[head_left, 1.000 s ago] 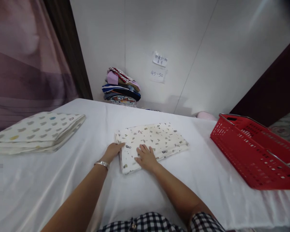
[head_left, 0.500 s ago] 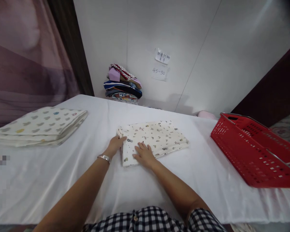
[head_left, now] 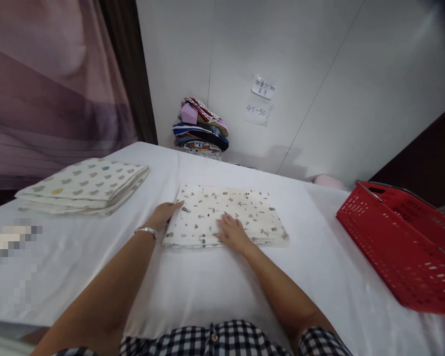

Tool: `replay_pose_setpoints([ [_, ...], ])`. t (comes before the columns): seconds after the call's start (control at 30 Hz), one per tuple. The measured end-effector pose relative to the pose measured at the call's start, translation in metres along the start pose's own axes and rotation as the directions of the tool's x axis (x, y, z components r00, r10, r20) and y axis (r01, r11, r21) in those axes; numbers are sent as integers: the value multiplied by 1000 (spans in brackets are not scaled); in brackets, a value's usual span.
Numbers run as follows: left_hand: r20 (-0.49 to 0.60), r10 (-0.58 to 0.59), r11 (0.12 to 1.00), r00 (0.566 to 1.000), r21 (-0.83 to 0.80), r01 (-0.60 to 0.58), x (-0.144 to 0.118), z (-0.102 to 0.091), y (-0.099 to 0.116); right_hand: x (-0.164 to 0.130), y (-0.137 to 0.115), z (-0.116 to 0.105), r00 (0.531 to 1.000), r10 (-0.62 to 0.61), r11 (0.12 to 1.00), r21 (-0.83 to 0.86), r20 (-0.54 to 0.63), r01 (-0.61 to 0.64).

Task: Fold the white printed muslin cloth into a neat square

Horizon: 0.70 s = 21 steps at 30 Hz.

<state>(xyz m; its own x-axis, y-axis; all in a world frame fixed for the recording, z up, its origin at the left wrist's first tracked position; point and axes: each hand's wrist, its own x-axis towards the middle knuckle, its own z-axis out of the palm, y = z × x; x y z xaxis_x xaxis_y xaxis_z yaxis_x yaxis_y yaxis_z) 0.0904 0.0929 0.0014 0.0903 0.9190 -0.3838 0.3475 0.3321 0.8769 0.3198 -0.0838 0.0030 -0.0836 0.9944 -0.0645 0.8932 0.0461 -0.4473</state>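
Observation:
A folded cream cloth with small dark prints (head_left: pixel 237 210) lies flat on the white table (head_left: pixel 215 287) in front of me. My left hand (head_left: pixel 162 215) rests against the cloth's left edge, fingers stretched along it, a silver bracelet on the wrist. My right hand (head_left: pixel 233 231) lies palm down on the cloth near its front edge, fingers spread. Neither hand grips anything.
A second folded cloth with coloured shapes (head_left: pixel 85 185) lies at the left of the table. A red plastic basket (head_left: pixel 404 242) sits at the right. A stack of folded colourful fabrics (head_left: pixel 202 128) stands against the white wall behind, under two paper notes (head_left: pixel 261 99).
The printed cloth has been turned and squared so its front edge faces me. My left hand stays at its left edge and my right hand still presses on top. The view shifted right.

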Motion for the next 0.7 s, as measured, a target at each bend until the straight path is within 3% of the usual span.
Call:
replay_pose_setpoints([
  [0.17,178,-17,999,984,-43,25,-20,-10,-13,3,14,11,999,40,992,-119,-12,-41],
  [0.37,87,14,999,996,-51,-9,-36,-10,-22,1,14,10,999,33,997,-73,-3,-33],
  [0.43,66,12,998,998,-65,-8,-38,-9,-21,0,26,1,1000,8,1000,7,3,-8],
  [0.5,66,12,997,998,-78,-7,-36,-8,-20,-3,47,-13,995,75,996,51,-58,-72],
  [0.57,83,9,996,997,-90,-1,-32,-7,-20,-10,77,-31,939,288,958,55,-188,-283],
  [0.63,62,-17,996,998,-84,22,-26,-6,-18,-20,111,-49,800,518,851,85,-304,-518],
  [0.7,3,-47,997,999,-60,47,-18,-3,-15,-31,139,-65,691,638,761,135,-340,-635],
])
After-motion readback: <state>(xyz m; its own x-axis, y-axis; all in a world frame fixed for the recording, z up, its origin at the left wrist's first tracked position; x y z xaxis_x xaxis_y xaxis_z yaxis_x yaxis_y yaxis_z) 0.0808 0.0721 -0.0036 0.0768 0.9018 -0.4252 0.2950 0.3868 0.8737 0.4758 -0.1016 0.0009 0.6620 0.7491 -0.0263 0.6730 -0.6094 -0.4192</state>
